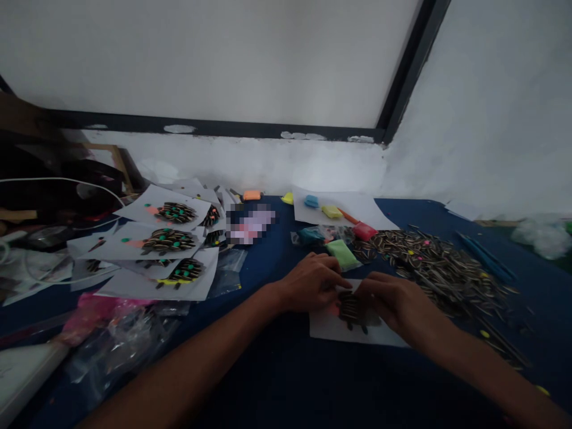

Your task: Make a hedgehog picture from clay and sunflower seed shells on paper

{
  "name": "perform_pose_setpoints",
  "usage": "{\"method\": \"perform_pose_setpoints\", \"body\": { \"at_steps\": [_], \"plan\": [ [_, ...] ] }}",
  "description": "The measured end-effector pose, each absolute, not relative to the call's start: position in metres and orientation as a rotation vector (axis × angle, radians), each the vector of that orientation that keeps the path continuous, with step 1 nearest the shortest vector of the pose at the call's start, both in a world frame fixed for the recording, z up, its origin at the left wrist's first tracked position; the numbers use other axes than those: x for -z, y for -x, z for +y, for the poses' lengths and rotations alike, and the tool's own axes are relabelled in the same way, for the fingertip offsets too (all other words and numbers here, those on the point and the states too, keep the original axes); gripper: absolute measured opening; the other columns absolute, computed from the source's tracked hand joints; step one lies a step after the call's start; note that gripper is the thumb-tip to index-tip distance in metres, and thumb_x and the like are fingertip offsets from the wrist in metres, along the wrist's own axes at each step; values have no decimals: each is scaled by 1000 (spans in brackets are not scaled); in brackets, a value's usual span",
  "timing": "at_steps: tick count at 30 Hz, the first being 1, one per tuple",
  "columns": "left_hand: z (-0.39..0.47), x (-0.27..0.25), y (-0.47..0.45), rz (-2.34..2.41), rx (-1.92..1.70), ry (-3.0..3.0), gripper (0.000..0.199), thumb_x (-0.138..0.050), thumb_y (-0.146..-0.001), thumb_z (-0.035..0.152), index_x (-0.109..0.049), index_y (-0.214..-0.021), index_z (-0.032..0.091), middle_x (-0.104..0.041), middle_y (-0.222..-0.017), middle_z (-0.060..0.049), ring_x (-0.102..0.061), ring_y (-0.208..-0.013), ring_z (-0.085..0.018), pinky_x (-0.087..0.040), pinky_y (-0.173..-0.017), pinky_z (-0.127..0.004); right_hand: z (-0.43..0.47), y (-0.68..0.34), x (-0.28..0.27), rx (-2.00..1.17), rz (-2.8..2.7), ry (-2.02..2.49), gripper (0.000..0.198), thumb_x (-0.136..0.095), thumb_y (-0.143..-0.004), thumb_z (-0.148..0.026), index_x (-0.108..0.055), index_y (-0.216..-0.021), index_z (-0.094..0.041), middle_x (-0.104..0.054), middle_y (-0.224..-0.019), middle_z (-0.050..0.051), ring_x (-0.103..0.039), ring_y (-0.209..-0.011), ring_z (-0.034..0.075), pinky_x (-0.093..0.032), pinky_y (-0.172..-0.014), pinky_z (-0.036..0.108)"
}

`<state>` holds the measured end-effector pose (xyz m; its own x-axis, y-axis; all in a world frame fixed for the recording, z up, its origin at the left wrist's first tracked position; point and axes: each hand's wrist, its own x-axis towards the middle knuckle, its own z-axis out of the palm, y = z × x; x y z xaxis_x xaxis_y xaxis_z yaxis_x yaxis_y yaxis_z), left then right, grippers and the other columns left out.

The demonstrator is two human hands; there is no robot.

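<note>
A small white sheet of paper [328, 328] lies before me with a hedgehog-like figure of striped sunflower seeds [348, 307] and an orange-pink patch at its left. At the sheet's upper left, my left hand [311, 281] rests with curled fingers, the index finger reaching over the seed figure. My right hand [395, 301] comes in from the right, its fingers drawn together at the figure's right side and covering part of it. Whatever lies between the fingertips of either hand is hidden. Just beyond the hands sits a light green clay packet [343, 255].
A heap of loose sunflower seeds [438, 262] spreads to the right, beside blue tweezers-like tool [487, 256]. Sheets with finished-looking seed figures [170, 241] are stacked left, above crumpled clear plastic bags [129, 333]. Coloured clay packets, including a red one [364, 230], lie behind.
</note>
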<state>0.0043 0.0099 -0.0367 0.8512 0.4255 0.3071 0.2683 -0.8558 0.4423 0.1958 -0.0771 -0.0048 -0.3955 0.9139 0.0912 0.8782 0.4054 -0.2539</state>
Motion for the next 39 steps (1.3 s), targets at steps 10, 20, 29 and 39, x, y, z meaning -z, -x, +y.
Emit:
{"method": "perform_pose_setpoints", "body": {
  "at_steps": [10,20,29,39],
  "plan": [
    [14,42,-7,602,-723,-2534,29,-54,-73,8,-72,-95,14,-65,-91,-7,-58,-85,-17,-45,-77,-28,-68,-222,0,116,-2254,1705,23,-44,-89,-26,-65,-87,-20,-70,-83,7,-63,-65,19,-41,-57,28],
    [16,34,-9,897,-486,-2583,10,-59,-80,23,-66,-82,16,-65,-92,-5,-56,-87,-20,-42,-79,-33,-60,-252,0,327,-2155,2060,24,-45,-87,-28,-68,-82,-21,-70,-70,7,-63,-59,24,-33,-51,29],
    [17,31,-7,924,-491,-2628,15,-51,-88,18,-66,-84,16,-63,-96,-5,-54,-91,-19,-39,-82,-34,-57,-249,7,223,-2237,2140,20,-50,-85,-27,-65,-75,-19,-68,-74,8,-63,-63,23,-34,-52,28],
    [15,33,-6,865,-609,-2627,18,-53,-87,15,-68,-97,16,-63,-102,-7,-54,-96,-20,-42,-87,-34,-59,-247,6,229,-2240,2029,15,-45,-86,-25,-57,-79,-21,-63,-69,5,-55,-55,18,-31,-49,26]
  ]
}}
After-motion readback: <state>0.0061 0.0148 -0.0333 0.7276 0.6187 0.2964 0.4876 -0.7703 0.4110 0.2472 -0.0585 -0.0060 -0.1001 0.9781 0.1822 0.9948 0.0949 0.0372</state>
